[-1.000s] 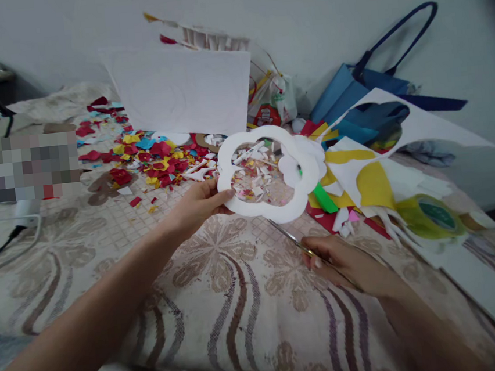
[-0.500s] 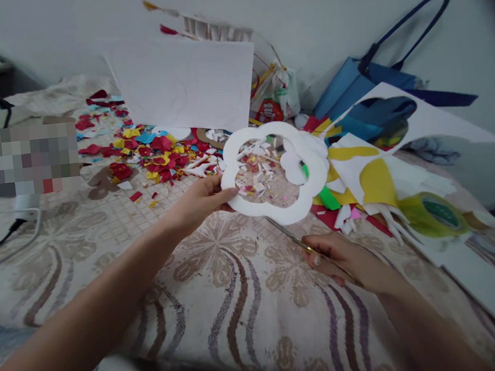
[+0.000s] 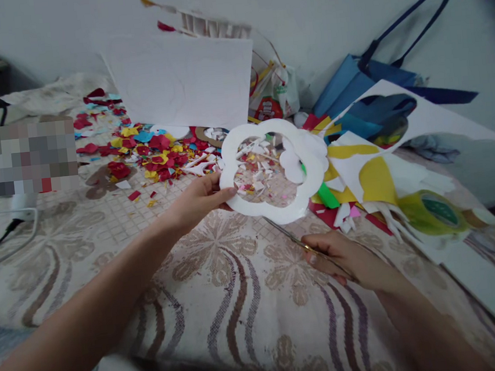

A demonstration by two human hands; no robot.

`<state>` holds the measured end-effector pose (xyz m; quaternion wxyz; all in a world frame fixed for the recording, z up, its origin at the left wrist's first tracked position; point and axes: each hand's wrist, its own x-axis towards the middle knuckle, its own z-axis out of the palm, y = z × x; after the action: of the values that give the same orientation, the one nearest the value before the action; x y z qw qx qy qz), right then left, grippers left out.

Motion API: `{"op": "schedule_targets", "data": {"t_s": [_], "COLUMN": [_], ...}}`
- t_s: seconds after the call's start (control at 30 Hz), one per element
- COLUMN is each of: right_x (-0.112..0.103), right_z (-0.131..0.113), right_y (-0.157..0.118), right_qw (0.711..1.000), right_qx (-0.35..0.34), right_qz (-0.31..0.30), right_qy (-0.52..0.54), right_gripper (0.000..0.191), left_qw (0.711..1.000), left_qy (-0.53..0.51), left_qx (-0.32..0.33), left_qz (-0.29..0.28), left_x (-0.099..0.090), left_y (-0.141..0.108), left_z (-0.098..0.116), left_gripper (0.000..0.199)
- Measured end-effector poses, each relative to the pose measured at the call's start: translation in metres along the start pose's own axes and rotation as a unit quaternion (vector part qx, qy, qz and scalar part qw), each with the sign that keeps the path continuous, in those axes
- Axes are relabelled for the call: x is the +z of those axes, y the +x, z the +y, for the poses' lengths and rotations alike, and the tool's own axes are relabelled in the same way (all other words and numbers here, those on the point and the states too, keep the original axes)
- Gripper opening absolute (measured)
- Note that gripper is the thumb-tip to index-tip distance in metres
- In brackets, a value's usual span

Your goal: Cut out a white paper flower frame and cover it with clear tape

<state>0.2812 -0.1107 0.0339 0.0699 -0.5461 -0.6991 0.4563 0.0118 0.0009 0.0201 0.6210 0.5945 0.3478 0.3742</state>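
Pinched between thumb and fingers of my left hand (image 3: 207,196) is the left edge of a white scalloped paper ring (image 3: 281,210), raised above the table. Its middle is cut out, and paper scraps show through the hole. My right hand (image 3: 335,256) is wrapped round a pair of scissors (image 3: 287,233), their blades pointing up and left, close to the ring's lower edge. Whether the tips touch the paper I cannot tell. Behind the ring's right side sits a small white scalloped paper piece (image 3: 292,166).
Red, yellow and blue paper scraps (image 3: 160,150) cover the back left. A white sheet (image 3: 185,80) stands upright behind them. To the right lie yellow paper (image 3: 377,182), a roll of tape (image 3: 440,212) and cut white paper (image 3: 446,114). A blue bag (image 3: 343,83) leans on the wall.
Almost nothing differs. The ring and both hands keep nearly the same pose, and the whole view has shifted slightly.
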Motion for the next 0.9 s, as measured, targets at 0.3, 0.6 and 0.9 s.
{"op": "schedule_targets", "data": {"t_s": [0.3, 0.6, 0.9], "right_x": [0.008, 0.004, 0.007], "right_z": [-0.009, 0.004, 0.014], "right_y": [0.006, 0.009, 0.017], "right_qw": [0.995, 0.975, 0.934], "right_qx": [-0.032, -0.029, -0.019], "right_qz": [0.017, 0.191, 0.351], "right_qy": [-0.089, -0.110, -0.062], "right_gripper": [0.046, 0.028, 0.027], "left_qw": [0.999, 0.977, 0.963], "left_qy": [-0.035, -0.175, -0.233], "left_qx": [-0.006, -0.037, -0.069], "left_qz": [0.029, 0.120, 0.118], "left_x": [-0.001, -0.002, 0.010], "left_y": [0.002, 0.005, 0.001], "left_z": [-0.003, 0.001, -0.007], "left_gripper": [0.031, 0.018, 0.019]}}
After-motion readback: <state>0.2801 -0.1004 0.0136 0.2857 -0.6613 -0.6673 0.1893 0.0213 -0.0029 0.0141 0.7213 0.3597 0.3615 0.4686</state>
